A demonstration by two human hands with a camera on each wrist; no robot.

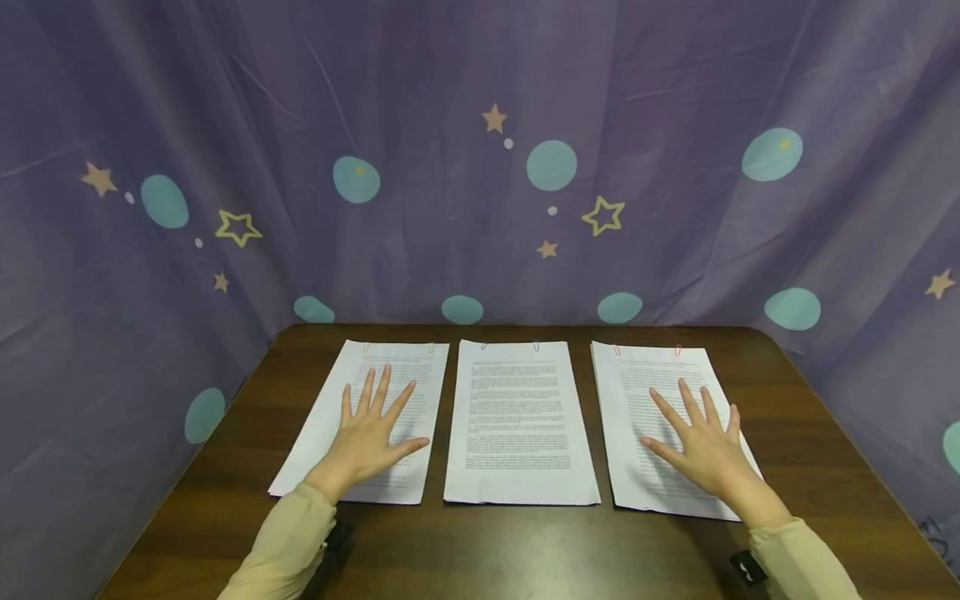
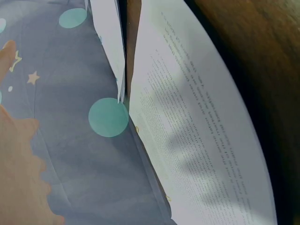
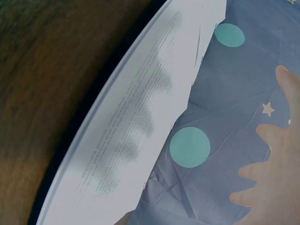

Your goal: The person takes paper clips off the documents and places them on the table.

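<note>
My left hand (image 1: 367, 442) is spread flat, palm down, above the left paper stack (image 1: 300, 475), its fingers apart and holding nothing. Two yellow paper clips (image 1: 365, 348) sit on that stack's top edge. Over the right paper stack (image 1: 630, 483) hovers my right hand (image 1: 705, 450), fingers likewise spread, nothing in its grasp. Red paper clips (image 1: 678, 350) mark the top of this one. Between the hands lies the middle paper stack (image 1: 517, 487), with two dark blue clips (image 1: 536, 346). Both wrist views show the hands' shadows on the printed text.
All three stacks lie side by side on a brown wooden table (image 1: 525, 550). A purple curtain (image 1: 420, 242) with stars and teal ovals hangs behind the table and along both sides. Dark wrist devices (image 1: 748, 568) show below the sleeves (image 1: 802, 558).
</note>
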